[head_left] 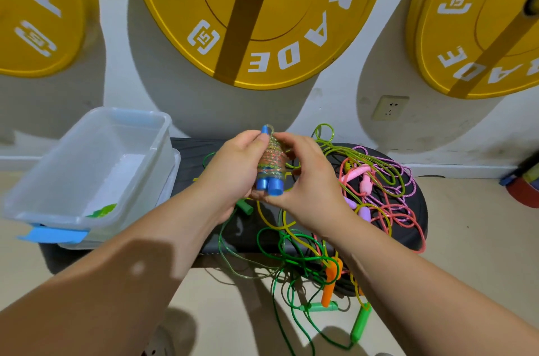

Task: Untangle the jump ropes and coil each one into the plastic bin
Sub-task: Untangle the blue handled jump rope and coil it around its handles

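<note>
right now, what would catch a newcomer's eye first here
The left hand and right hand grip a blue-handled jump rope wound round its own handles, centre frame. A tangle of green, pink and orange ropes sprawls at right; the clear plastic bin sits left.

Two bare arms reach in from the near edge. The left hand (233, 169) and right hand (306, 180) grip a blue-handled rope (269, 163) between them, its glittery cord wound tightly round the two upright handles. Below and to the right, a tangle (379, 180) of green, yellow, pink and coral ropes lies on a black board (414, 218) and spills off its near edge onto the floor, where an orange handle (328, 288) and a green handle (360, 323) lie. At left, a clear bin (67, 151) sits on the board's end, a green scrap (102, 210) inside. Yellow weight plates (262, 20) hang on the far white wall, above a socket (389, 108).
</note>
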